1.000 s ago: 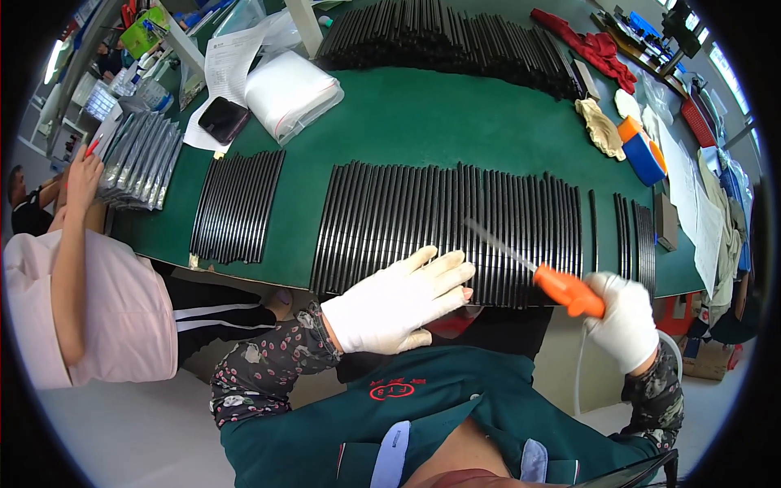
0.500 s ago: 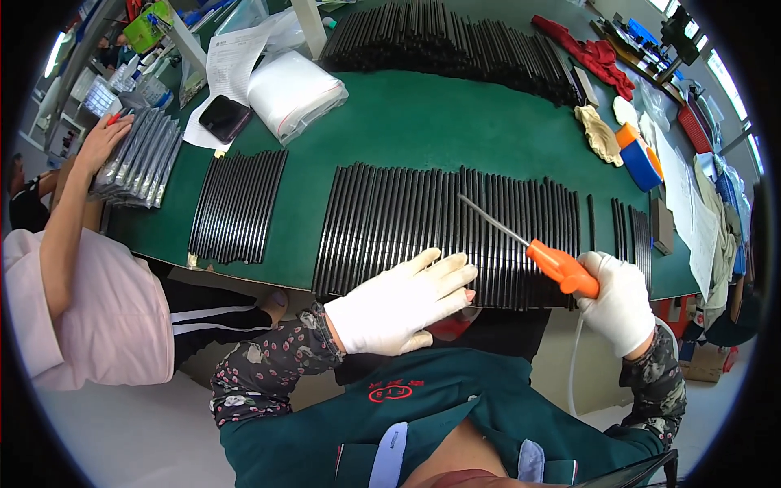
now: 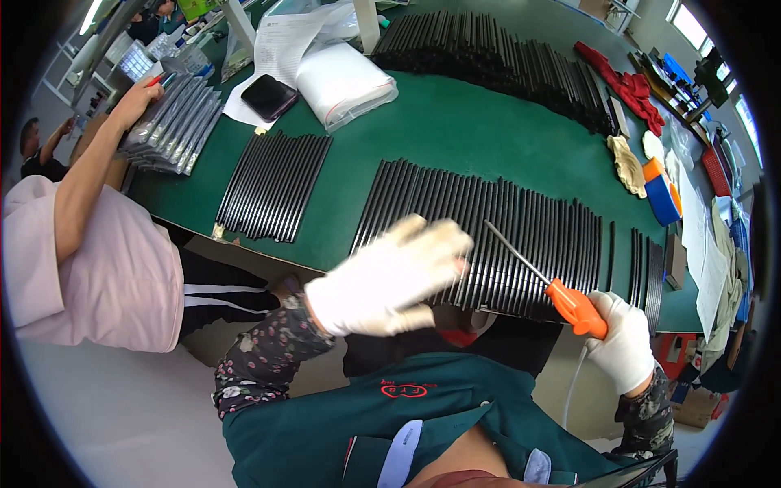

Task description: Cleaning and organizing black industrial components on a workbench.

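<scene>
Head view: the gloved left hand (image 3: 390, 281), blurred, fingers spread, hovers over black strips (image 3: 496, 232) on the green surface (image 3: 455, 134); right hand (image 3: 622, 342), fingers wrapped around an orange-handled screwdriver (image 3: 569, 302).

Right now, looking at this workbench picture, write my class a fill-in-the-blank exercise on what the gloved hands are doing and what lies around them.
1. The right hand grips a soldering iron by its ____ handle.
2. The iron's tip points over the row of black strips lying on a ____ mat.
3. The left hand, in a white glove, is raised with its fingers ____.
4. A dark phone rests on ____ sheets of paper.

Missing words: orange; green; open; white
</scene>
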A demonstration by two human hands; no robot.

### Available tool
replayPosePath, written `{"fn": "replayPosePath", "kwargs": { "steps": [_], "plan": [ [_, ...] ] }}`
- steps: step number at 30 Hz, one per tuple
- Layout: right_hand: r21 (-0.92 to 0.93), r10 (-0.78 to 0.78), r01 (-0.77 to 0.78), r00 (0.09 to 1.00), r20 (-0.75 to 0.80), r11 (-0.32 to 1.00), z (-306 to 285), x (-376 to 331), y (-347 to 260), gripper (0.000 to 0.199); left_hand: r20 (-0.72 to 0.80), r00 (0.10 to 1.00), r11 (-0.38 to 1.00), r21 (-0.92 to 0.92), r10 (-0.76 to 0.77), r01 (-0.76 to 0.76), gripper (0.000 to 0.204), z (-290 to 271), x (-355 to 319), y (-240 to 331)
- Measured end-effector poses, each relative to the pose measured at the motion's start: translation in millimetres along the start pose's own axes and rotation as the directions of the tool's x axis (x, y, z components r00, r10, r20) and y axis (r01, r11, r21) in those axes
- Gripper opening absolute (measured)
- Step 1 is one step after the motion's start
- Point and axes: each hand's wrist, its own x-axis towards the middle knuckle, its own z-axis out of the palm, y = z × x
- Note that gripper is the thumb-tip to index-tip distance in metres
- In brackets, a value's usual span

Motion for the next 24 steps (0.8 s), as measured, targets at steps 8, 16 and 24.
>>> {"fn": "replayPosePath", "kwargs": {
  "steps": [8,16,24],
  "plan": [
    [-0.074,-0.074,0.08,0.994,0.086,0.994,-8.2,15.0,-14.5,0.031,0.072,0.932,0.916,0.224,-0.356,0.333,0.086,5.6,-51.2,-25.3],
    [-0.077,-0.118,0.119,0.993,0.015,0.99,-9.7,39.4,-29.3,0.022,0.215,0.969,0.986,0.14,-0.121,0.092,0.065,4.1,-18.9,-13.7],
    [-0.081,-0.118,0.121,0.992,0.04,0.989,-8.2,63.8,-39.9,0.018,0.212,0.972,0.993,0.086,-0.101,0.084,0.062,1.2,-15.8,-14.4]
  ]
}}
